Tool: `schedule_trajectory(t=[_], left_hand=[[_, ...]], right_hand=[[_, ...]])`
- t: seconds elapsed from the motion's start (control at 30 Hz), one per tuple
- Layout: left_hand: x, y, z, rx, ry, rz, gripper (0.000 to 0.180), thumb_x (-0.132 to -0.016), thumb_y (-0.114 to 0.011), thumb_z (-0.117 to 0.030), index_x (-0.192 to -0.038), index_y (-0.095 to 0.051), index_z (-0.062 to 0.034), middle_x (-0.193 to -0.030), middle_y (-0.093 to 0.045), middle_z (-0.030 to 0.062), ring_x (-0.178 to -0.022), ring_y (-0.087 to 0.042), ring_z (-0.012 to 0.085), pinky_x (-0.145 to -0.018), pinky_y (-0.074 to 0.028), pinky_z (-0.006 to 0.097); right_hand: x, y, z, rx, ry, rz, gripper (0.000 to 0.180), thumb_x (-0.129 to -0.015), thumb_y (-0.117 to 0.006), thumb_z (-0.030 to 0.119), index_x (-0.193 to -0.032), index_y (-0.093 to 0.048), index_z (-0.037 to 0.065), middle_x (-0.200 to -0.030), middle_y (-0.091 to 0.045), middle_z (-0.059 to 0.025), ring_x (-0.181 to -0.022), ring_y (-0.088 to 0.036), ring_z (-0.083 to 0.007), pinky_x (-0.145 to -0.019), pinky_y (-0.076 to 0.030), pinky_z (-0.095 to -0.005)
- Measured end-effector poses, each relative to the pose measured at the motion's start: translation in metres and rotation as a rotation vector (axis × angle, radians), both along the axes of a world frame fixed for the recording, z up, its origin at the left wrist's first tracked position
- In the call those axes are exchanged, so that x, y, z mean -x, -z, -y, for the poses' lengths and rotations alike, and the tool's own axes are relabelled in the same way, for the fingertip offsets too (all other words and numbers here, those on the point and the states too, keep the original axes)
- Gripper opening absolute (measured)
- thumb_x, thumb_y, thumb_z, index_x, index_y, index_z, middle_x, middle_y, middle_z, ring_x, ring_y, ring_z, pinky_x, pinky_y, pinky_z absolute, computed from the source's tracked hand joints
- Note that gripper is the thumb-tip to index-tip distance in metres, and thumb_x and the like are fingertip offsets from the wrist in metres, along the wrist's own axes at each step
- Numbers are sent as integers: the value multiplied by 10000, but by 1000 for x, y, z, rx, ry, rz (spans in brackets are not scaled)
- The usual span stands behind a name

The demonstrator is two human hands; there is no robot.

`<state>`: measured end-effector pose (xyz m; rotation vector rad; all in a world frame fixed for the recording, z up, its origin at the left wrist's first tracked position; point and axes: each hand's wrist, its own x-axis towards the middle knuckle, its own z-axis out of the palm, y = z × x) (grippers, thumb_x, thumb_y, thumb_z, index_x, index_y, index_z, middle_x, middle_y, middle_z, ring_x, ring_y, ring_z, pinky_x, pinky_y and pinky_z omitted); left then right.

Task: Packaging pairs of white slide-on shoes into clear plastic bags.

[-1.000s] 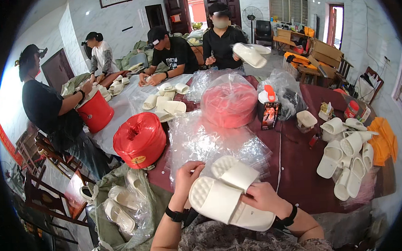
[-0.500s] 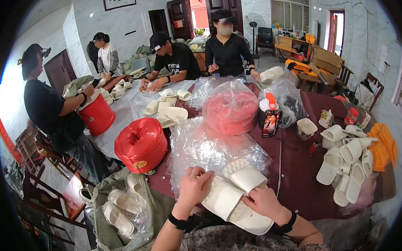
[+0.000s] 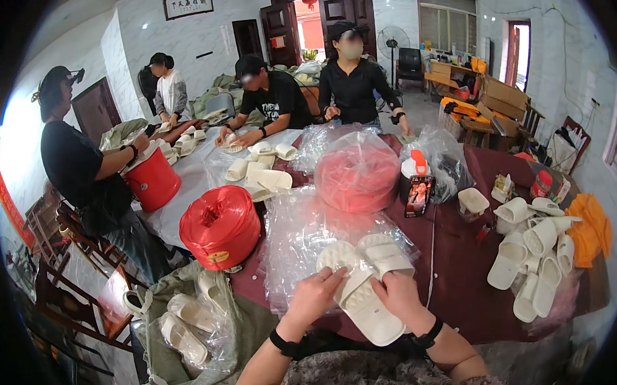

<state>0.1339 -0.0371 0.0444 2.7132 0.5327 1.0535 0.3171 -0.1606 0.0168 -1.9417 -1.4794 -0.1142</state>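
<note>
Just above the near table edge I hold a pair of cream slide slippers. One slipper slants toward me, its footbed turned up. My left hand grips its left side near the strap, with the fingers closed. The other slipper lies beside it to the right, its heel part hidden. My right hand is closed over the near end of that slipper and touches the first one's edge. Beneath and beyond them, clear plastic bags lie in a stack on the dark red table.
A red twine roll stands left, and a plastic-wrapped pink roll beyond the bags. A phone leans nearby. Loose slippers are piled right, beside orange cloth. Bagged slippers fill a green sack. Several people work across the table.
Both hands and the slippers have moved away from me and turned. My right hand has come off the first slipper's strap opening. The person opposite has reached lower toward the table.
</note>
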Motion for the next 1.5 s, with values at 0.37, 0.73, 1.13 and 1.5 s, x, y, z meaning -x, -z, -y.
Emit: schedule_trajectory(t=[0.37, 0.73, 1.13, 1.5], left_hand=[[5, -9, 50, 146, 232, 43, 318, -871, -656, -130, -1187, -672, -153, -832, -605, 84, -680, -643, 299, -600, -530, 385], [27, -24, 69, 624, 783, -10, 223, -947, -616, -70, -1154, -696, -51, -914, -650, 97, -779, -645, 272, -690, -514, 333], [83, 22, 45, 896, 375, 140, 341, -842, -692, -124, -1177, -683, -62, -738, -598, 43, -694, -554, 86, -623, -436, 257], [82, 70, 50, 864, -469, 45, 718, -824, -764, -352, -1368, -440, -13, -871, -664, 114, -747, -668, 241, -693, -527, 358]], right_hand=[[5, 24, -35, -54, -19, 64, 311, -859, -673, 270, -692, -605, 16, -716, -630, -205, -697, -627, -396, -658, -487, -486], [29, 24, -71, -107, -86, 26, 356, -933, -614, 339, -784, -637, 17, -724, -615, -200, -671, -617, -384, -650, -482, -473], [64, 35, -33, 61, -294, -57, 633, -901, -648, 306, -1360, -391, -46, -1222, -537, -294, -1153, -532, -474, -936, -463, -506], [-11, -97, 101, 512, -901, -1053, 260, -949, -655, 160, -1145, -688, -7, -842, -717, -40, -786, -662, -89, -723, -505, -222]])
